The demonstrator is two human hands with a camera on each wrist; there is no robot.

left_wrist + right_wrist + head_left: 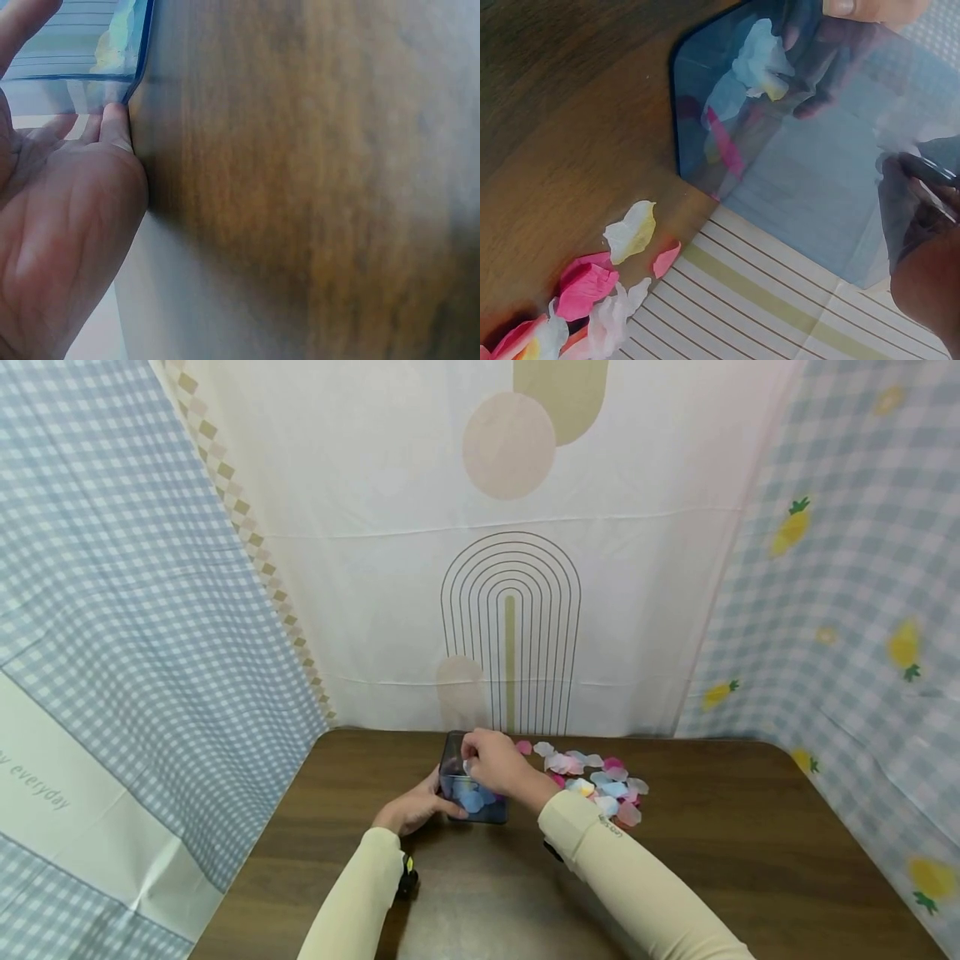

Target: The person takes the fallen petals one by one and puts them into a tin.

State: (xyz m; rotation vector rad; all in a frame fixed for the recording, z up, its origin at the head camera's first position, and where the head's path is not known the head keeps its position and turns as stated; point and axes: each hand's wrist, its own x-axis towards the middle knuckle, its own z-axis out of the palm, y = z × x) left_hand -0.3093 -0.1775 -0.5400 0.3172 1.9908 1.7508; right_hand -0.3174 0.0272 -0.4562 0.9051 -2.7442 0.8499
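Note:
A clear bluish plastic box stands on the table with several light-blue petals at its bottom. My left hand grips it from the left, thumb across the near side and fingers behind. In the left wrist view the fingers lie against the box wall. Over the open top my right hand reaches in, fingertips curled together around a pale petal. The right wrist view shows these fingers through the see-through wall, with white and pink petals in the box's corner.
Loose artificial petals in pink, white and pale blue lie scattered on the wooden table, right of the box. A printed curtain hangs along the table's far edge, with checked cloths on both sides.

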